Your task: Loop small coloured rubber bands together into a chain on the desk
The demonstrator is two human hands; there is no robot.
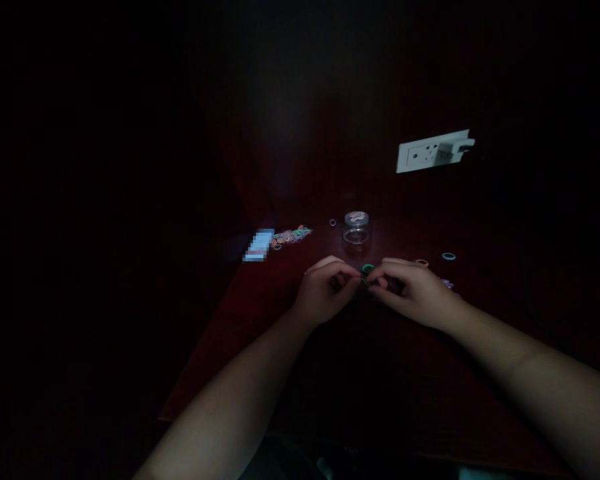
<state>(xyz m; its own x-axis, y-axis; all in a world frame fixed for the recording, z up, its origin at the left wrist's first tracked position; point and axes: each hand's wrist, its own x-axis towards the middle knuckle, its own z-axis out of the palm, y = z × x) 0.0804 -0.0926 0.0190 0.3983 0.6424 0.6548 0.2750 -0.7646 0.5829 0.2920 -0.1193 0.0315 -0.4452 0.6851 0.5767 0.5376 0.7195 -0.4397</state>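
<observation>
Over the dark red table, my left hand (327, 290) and my right hand (413, 290) are close together, fingertips almost meeting. My left thumb and index finger pinch a thin, dark hair tie (365, 282). The fingertips of my right hand close on its other side; its exact shape is blurred in the dim light. A green hair tie (368, 269) lies just beyond the fingertips. Behind it stands a clear round jar (357, 235) with a lid on top. Near my right hand lie an orange hair tie (422, 263) and some purple ones (447, 284), partly hidden by that hand.
A heap of pastel hair ties (293, 235) lies at the back left, beside a lit phone (259, 245) at the table's left edge. Single ties, one purple (333, 223) and one blue (449, 256), lie apart. A wall socket (430, 153) holds a plug at the back right.
</observation>
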